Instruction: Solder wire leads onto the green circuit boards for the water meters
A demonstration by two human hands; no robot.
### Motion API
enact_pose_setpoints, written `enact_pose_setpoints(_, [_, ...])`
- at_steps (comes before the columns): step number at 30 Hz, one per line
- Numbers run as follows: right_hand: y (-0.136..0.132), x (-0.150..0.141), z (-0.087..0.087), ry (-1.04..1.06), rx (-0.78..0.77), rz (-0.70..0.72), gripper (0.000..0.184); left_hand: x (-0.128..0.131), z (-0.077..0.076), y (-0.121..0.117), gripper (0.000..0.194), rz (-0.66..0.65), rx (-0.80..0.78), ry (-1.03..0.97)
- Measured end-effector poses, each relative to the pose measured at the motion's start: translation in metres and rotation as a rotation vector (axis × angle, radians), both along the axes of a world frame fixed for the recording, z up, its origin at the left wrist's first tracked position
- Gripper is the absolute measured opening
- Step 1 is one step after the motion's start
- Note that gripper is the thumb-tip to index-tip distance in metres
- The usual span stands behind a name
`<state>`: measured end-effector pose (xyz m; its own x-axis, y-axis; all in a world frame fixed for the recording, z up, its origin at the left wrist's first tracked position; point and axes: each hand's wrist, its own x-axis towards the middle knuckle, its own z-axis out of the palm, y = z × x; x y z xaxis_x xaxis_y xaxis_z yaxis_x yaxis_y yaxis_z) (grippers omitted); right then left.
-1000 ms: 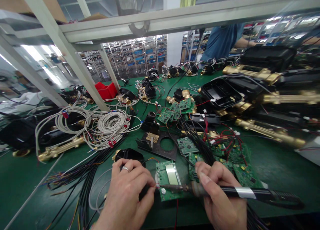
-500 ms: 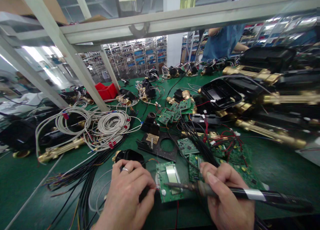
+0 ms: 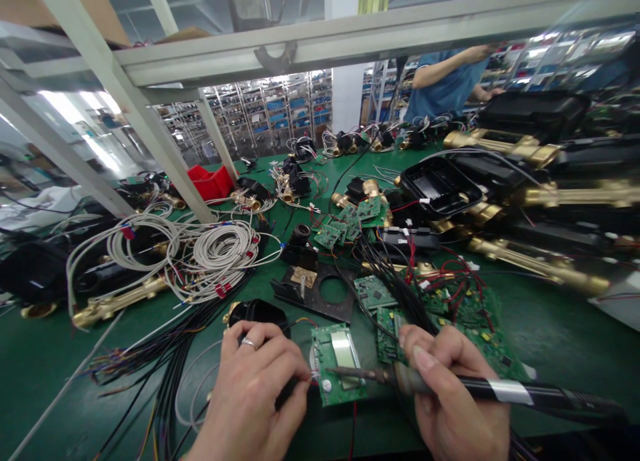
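In front of me a green circuit board (image 3: 327, 354) with a pale display lies at the bottom middle. My left hand (image 3: 255, 381), a ring on one finger, pinches a thin wire (image 3: 314, 375) at the board's left edge; the fingertips partly hide it. My right hand (image 3: 450, 381) is closed round a soldering iron (image 3: 493, 389), its tip pointing left over the board's display side. Behind my left fingers sits a black housing with a brass fitting (image 3: 257, 312). More circuit boards (image 3: 387, 334) lie just beyond the iron.
Coiled grey cables (image 3: 225, 247) and black wire bundles (image 3: 170, 354) spread at left. A black metal plate with a round hole (image 3: 340, 311) lies ahead. Brass-fitted units (image 3: 540, 264) crowd the right. A metal frame (image 3: 150, 141) crosses above; a person in blue (image 3: 435, 87) stands beyond.
My hands, the iron and the board hold almost the same positions. The view has shifted slightly. Across the table, the person's arm has come up into sight.
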<state>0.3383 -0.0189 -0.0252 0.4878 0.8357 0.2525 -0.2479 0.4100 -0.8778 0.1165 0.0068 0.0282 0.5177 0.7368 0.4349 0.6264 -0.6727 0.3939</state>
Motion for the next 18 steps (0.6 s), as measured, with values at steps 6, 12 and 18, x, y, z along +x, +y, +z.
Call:
enact_pose_setpoints(6, [0.0022, -0.0007, 0.0029, 0.012, -0.003, 0.0, 0.043, -0.0016, 0.0005, 0.0014, 0.017, -0.012, 0.033, -0.003])
enact_pose_setpoints(12, [0.0016, 0.0008, 0.0046, 0.026, -0.027, -0.025, 0.044, -0.0071, -0.0002, -0.0003, 0.014, -0.045, 0.076, 0.02])
enact_pose_setpoints(18, [0.0018, -0.005, 0.0073, 0.04, -0.013, -0.027, 0.044, -0.0071, -0.0031, -0.0014, 0.018, -0.054, 0.164, 0.059])
